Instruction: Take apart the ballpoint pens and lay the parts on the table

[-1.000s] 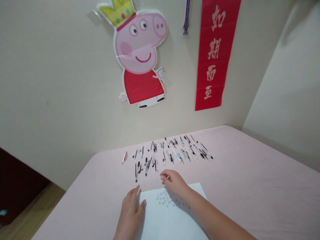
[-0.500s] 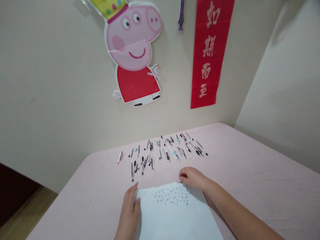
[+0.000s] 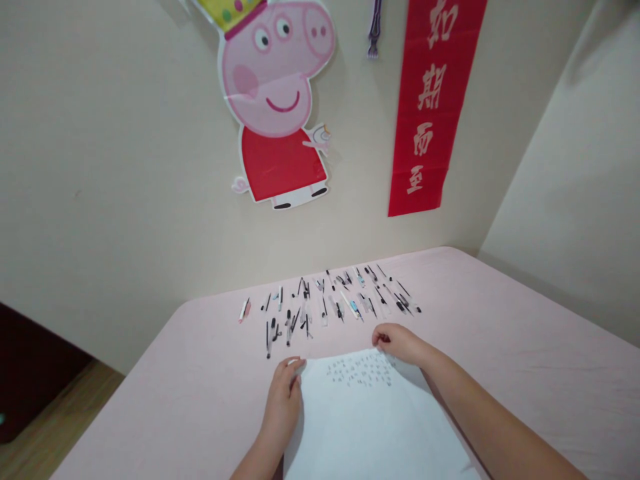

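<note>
We have both hands on one sheet of white paper (image 3: 370, 427), set well apart from each other. Our left hand (image 3: 285, 398) closes on its far left corner, and our right hand (image 3: 400, 343), fingers curled, pinches the far edge near the right corner, partly hiding it. Between them, near the far edge, we see rows of small grey marks (image 3: 357, 370), too small to read. The sheet is in front of us over a pink-covered tabletop (image 3: 525, 373). Just beyond it we find many disassembled pen parts (image 3: 339, 311) spread in loose rows, among them a blue-and-white piece (image 3: 355, 307) and, at the left end, a pink-and-white piece (image 3: 244, 310). On the wall (image 3: 125, 167) behind, we face a Peppa Pig cutout (image 3: 283, 157), a purple strap (image 3: 375, 30) and a red banner (image 3: 423, 120) with pale Chinese characters.
</note>
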`<state>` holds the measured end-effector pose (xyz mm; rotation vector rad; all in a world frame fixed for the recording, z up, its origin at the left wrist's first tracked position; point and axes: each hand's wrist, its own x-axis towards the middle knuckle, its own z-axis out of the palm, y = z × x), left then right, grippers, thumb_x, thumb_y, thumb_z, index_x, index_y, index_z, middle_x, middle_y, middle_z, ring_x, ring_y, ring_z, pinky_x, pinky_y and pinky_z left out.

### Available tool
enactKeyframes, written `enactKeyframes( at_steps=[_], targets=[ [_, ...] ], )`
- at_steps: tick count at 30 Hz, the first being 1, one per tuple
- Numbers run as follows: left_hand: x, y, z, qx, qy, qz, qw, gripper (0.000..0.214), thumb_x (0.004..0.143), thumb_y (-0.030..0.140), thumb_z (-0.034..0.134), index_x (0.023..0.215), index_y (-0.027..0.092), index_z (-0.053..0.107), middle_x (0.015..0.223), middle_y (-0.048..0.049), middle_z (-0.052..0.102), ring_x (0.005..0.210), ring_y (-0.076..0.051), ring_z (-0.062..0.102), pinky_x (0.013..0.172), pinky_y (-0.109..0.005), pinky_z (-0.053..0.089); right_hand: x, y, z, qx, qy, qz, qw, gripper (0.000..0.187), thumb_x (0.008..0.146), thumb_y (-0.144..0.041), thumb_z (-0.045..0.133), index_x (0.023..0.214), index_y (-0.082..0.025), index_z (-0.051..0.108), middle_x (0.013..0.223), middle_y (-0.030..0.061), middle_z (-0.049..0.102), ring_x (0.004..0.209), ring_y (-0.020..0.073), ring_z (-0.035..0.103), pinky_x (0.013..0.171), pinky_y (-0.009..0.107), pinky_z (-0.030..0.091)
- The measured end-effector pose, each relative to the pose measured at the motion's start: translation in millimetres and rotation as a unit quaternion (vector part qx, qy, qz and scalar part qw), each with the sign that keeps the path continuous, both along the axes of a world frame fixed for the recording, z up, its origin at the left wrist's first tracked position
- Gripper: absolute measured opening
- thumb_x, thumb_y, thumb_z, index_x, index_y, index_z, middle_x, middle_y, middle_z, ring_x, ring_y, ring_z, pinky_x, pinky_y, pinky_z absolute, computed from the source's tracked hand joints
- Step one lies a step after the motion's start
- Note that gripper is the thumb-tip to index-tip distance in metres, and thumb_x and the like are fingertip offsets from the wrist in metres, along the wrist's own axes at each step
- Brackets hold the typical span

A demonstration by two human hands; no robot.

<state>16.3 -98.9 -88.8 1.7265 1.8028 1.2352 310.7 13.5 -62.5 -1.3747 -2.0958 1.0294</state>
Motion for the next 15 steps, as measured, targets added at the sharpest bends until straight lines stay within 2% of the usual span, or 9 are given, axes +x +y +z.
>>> enactKeyframes(
  at_steps=[4,8,12,15],
  targets=[
    [4,1,7.2,-0.015,0.036,0.002,0.999,0.033,0.074,0.016,0.042,0.096,0.019,0.068,0.107,-0.0093,0.062,0.105,-0.023,0.059,0.098,-0.045,0.044,2,6,5.3,0.022,-0.001,0.019,1.0,0.022,0.063,-0.006,0.049,0.07,-0.016,0.067,0.065,0.0001,0.062,0.062,0.0129,0.053,0.056,0.021,0.038],
    [4,-9,17.2,-0.015,0.126,0.018,0.992,0.032,0.078,0.02,0.045,0.102,0.02,0.066,0.115,-0.0106,0.059,0.11,-0.027,0.054,0.098,-0.048,0.043,6,10,5.0,0.015,0.027,0.021,0.999,0.018,0.063,-0.01,0.053,0.073,-0.015,0.067,0.066,0.0011,0.063,0.061,0.0138,0.054,0.056,0.023,0.04],
    [10,-21,26.4,0.015,0.226,0.037,0.973,0.034,0.078,0.022,0.05,0.11,0.021,0.063,0.124,-0.0127,0.056,0.116,-0.031,0.048,0.1,-0.054,0.04,18,18,5.0,0.036,0.069,-0.042,0.996,0.012,0.069,-0.018,0.054,0.074,-0.016,0.065,0.068,0.0022,0.064,0.063,0.0154,0.056,0.058,0.025,0.042],
    [24,-30,31.7,0.007,0.241,-0.044,0.969,0.035,0.08,0.021,0.05,0.113,0.023,0.062,0.126,-0.0111,0.056,0.118,-0.029,0.049,0.1,-0.051,0.042,32,25,9.0,0.088,0.06,-0.123,0.987,0.015,0.074,-0.022,0.05,0.072,-0.018,0.064,0.071,0.0039,0.065,0.067,0.0173,0.058,0.061,0.026,0.042]
  ],
)
